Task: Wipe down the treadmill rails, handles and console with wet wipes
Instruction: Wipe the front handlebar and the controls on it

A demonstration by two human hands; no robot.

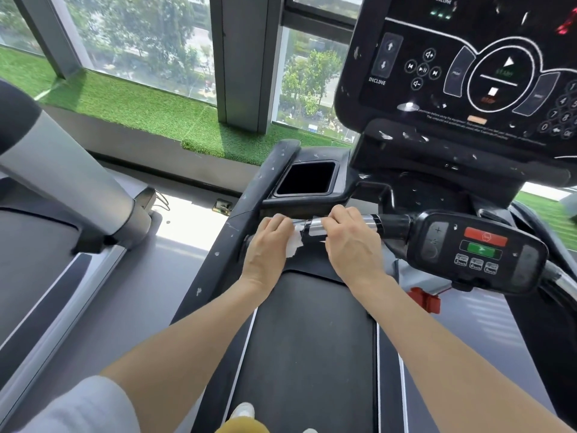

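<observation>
Black treadmill console (462, 73) above, marked with white flecks. Below it, horizontal chrome-and-black handlebar (370, 222). Left hand (268, 245) grip holding crumpled white wet wipe (295, 242) against bar; right hand (349, 239) grip curled round same bar.

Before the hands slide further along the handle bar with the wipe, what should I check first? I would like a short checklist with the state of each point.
1. Wipe in contact with the bar: the left hand holds the white wipe against the handle bar. Ok.
2. Second hand steady: the right hand is curled over the bar beside the wipe. Ok.
3. Path to the right free: the chrome section is bare up to the small control pad. Ok.
4. Buttons safe from touch: the green button lies near that path. Cannot tell.
5. Wipe still wet and clean: cannot tell.
6. Console clean: white specks show on it. Not ok.
</observation>
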